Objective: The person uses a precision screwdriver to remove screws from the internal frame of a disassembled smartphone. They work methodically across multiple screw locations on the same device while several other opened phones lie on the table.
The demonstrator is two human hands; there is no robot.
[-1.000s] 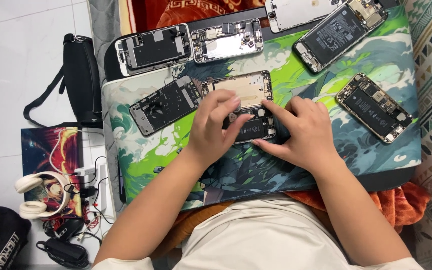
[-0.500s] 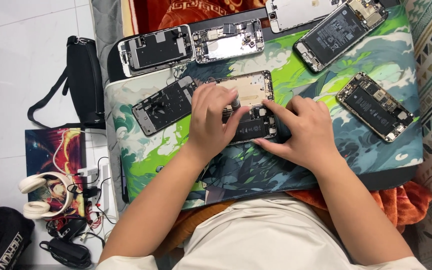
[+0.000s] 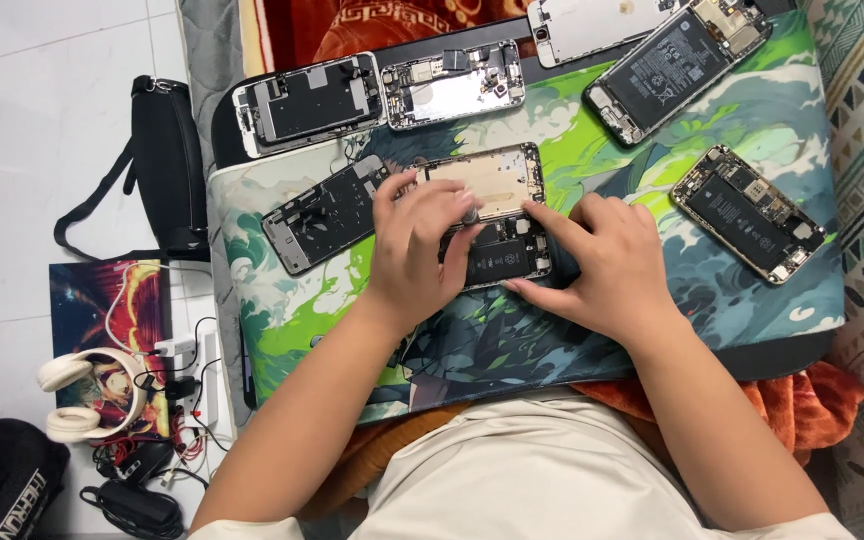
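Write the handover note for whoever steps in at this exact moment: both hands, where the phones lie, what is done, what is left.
Left hand: fingertips pressed on the opened phone at mat centre, over its upper half.
Right hand: steadies that phone's right edge and lower corner.
Around it on the green mat: gold rear housing just above, touching; dark opened phone to the left; another opened phone to the right; more along the top edge.
Done: the centre phone is open, its battery exposed.
Left: whatever the fingers cover cannot be seen; check it first.

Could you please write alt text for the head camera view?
Both hands, left hand and right hand, rest on an opened phone on a green patterned mat, with six more opened phones around. Headphones lie on the floor.
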